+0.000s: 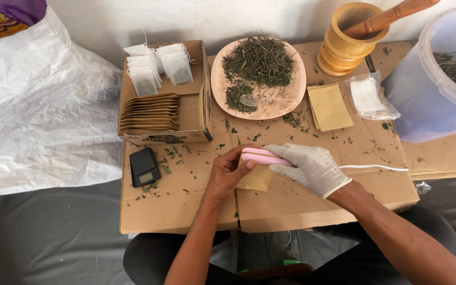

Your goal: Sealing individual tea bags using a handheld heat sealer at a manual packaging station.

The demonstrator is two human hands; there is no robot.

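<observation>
Together, our bare left hand (228,171) and gloved right hand (312,168) clamp the pink plastic sealer (262,156) on a tan paper sachet (257,178), with finished sachets boxed at ten o'clock and blanks (329,106) at one.

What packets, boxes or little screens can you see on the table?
Cardboard box, back left: brown, holding white tea bags and tan envelopes.
Pocket scale, left: small, black, grey screen.
Tan envelope stack, right of plate.
Clear bag, far right: white contents.
Tan packet, beneath hands.
</observation>
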